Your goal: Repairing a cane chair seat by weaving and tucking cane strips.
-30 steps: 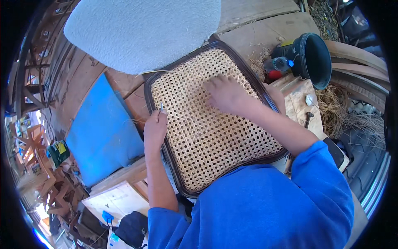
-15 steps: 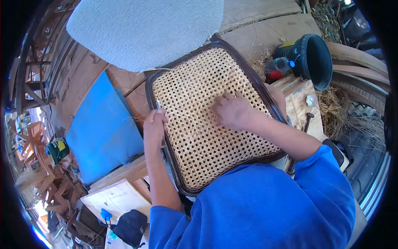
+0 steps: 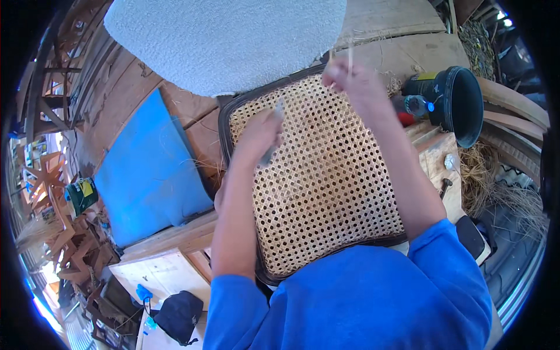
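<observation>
A woven cane panel in a dark brown wooden frame lies across my lap. Over its upper left part is my left hand, closed around a slim tool with a greyish handle and a thin pale tip; motion blur hides its exact kind. My right hand, also blurred, is at the panel's far right corner, fingers pinched. A thin pale cane strand rises from its fingers.
A white fleecy cloth covers the far edge of the frame. To the left lies a blue cushion. On the right stand a dark green bucket, a plastic bottle and a hammer-like tool, with loose straw beyond.
My left hand has moved from the frame's left side in over the panel with the tool. My right hand has gone from the weave's middle to the far right corner and now holds a strand.
</observation>
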The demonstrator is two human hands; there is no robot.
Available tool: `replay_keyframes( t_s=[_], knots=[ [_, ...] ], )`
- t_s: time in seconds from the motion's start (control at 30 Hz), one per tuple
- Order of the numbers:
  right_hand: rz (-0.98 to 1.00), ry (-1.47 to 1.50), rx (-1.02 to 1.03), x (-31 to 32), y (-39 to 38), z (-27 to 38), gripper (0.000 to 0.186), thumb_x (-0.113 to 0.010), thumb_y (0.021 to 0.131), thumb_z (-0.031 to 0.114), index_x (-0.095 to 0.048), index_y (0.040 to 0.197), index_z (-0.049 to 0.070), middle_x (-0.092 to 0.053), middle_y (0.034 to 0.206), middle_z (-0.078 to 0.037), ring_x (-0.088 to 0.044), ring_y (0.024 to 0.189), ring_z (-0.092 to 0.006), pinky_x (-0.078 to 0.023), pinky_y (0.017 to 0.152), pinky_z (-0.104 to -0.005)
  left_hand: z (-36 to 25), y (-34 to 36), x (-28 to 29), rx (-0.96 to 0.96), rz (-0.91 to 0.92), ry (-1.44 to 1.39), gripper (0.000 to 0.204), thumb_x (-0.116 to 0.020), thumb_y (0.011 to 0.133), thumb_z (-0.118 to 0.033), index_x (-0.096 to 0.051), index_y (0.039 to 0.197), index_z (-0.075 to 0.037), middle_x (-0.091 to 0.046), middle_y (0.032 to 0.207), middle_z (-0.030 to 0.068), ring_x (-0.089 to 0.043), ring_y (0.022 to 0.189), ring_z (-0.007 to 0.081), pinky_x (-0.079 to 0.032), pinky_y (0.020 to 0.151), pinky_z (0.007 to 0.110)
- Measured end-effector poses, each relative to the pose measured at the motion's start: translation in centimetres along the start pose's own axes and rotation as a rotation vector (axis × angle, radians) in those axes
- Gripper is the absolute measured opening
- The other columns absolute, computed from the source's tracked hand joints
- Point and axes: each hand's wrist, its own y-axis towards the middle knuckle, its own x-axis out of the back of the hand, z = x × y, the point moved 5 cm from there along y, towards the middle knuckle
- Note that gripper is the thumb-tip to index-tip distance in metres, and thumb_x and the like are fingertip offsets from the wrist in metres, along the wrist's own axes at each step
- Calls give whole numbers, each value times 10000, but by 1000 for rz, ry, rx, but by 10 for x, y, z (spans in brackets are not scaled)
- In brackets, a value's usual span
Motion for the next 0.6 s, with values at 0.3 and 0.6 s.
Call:
replay_keyframes(
  t_s=[0.3, 0.6],
  knots=[
    [-110, 61, 345, -9, -20, 44, 151, -517, 965, 150, -594, 933, 24, -529, 720, 37, -470, 672, -38, -415, 614, -188, -22, 60, -136, -605, 28, 470, 343, -388, 904, -216, -638, 960, 13, -651, 936, 246, -636, 896, 367, -486, 816, 458],
    [129, -852, -40, -7, 14, -62, 237, -559, 832, 247, -667, 861, 38, -633, 892, -224, -620, 850, -376, -479, 763, -458, -38, 39, -37, -215, 175, 932, 270, -503, 879, -191, -683, 941, 0, -674, 916, 184, -666, 827, 285, -517, 775, 403]
  ],
)
